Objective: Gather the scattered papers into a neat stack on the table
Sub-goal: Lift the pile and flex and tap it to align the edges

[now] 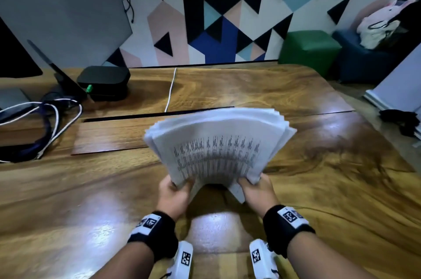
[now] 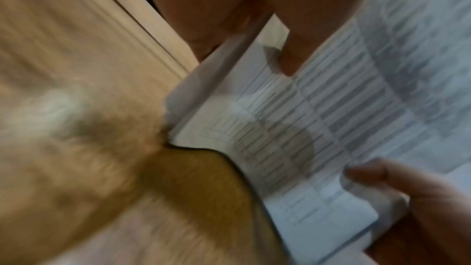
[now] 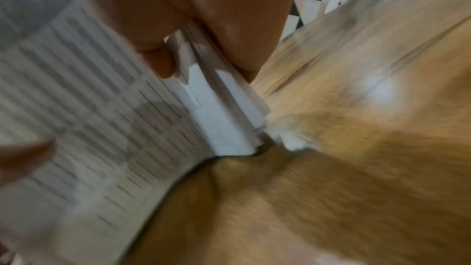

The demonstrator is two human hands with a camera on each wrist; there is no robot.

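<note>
The papers (image 1: 216,148) are standing on edge on the table (image 1: 319,164) — a thick white bundle with printed lines on the near sheet. They are bowing toward the table's far side, their top edges fanning unevenly — not yet squared.

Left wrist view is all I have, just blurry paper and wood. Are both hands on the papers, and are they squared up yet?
Observer: Both. The left hand and right hand each grip a bottom corner of the papers.
Operator: Squared up?
Observer: No. From the head view the top edges fan out in steps, and the right wrist view shows staggered side edges below the right thumb.
Operator: Any loose sheets left on the table?
Observer: None in the head view. The table holds only a black box and cables at far left.
</note>
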